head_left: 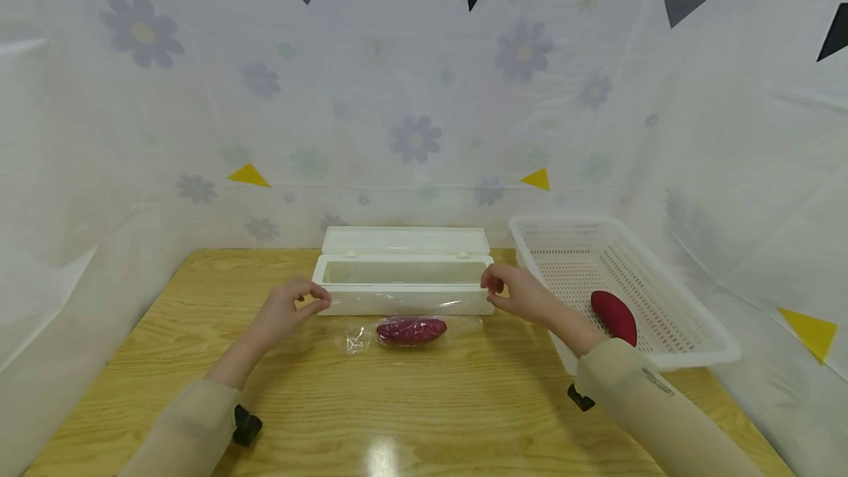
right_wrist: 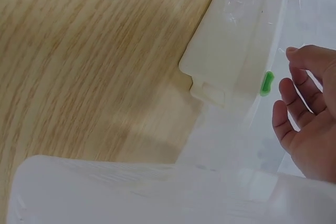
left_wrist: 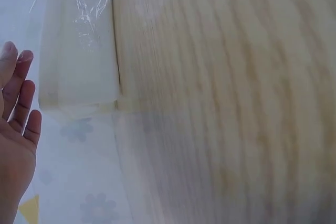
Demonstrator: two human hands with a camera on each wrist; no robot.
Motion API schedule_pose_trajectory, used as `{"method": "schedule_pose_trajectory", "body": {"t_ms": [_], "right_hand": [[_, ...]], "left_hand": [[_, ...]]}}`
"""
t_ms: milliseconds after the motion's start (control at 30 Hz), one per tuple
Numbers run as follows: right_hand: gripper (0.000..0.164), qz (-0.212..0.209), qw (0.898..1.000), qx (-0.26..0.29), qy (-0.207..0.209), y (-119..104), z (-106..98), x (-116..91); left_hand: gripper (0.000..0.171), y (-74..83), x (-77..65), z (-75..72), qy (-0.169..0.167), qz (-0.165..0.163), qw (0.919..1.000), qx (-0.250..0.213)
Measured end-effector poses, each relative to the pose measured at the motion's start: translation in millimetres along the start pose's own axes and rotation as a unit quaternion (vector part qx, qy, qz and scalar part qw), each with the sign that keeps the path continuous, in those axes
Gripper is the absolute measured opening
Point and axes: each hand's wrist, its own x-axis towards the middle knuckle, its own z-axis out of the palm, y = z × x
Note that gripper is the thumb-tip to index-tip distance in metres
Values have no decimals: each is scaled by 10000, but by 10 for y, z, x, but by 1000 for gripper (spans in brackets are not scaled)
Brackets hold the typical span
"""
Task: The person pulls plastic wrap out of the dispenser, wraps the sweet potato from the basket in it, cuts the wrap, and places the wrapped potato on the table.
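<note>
My left hand (head_left: 290, 308) pinches one corner of a sheet of clear cling film (head_left: 404, 302) between thumb and forefinger. At the other end, my right hand (head_left: 520, 293) pinches the film the same way. The sheet spans between both hands, in front of a long white cling film box (head_left: 405, 299) whose lid (head_left: 405, 240) stands raised. Below it on the table lies a purple sweet potato (head_left: 411, 330), with crinkled film around it. In the left wrist view the left hand (left_wrist: 16, 114) is beside the box end; a green slider (right_wrist: 267, 83) shows near the right hand.
A white perforated basket (head_left: 689, 330) stands at the right, with another dark red sweet potato (head_left: 615, 316) inside, partly behind my right forearm. The wooden table (head_left: 331, 411) meets a flower-patterned sheet (head_left: 411, 94) at the back.
</note>
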Motion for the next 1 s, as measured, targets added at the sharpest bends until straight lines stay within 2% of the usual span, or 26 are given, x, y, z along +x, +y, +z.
{"method": "schedule_pose_trajectory", "body": {"t_ms": [167, 467, 600, 733, 867, 933, 1000], "right_hand": [[22, -13, 9995, 305, -127, 9, -3, -98], [25, -75, 9967, 598, -551, -20, 17, -288], [34, -183, 9957, 701, -577, -55, 17, -366], [34, -126, 9981, 555, -227, -90, 33, -392], [22, -149, 9991, 191, 361, -130, 68, -365], [18, -200, 9982, 56, 570, -162, 93, -341], [16, -207, 9976, 0, 653, -204, 129, -315]], "left_hand": [[6, 1, -46, -2, -337, -3, 9991, -268], [11, 63, -136, 8, -789, 481, 9948, -428], [15, 89, -185, 10, -936, 525, 9934, -417], [19, 85, -235, 3, -1068, 420, 9923, -465], [15, 111, -256, -6, -1131, 203, 9919, -535], [13, 163, -245, -5, -1080, 140, 9930, -455], [13, 235, -210, 20, -948, 256, 9948, -278]]}}
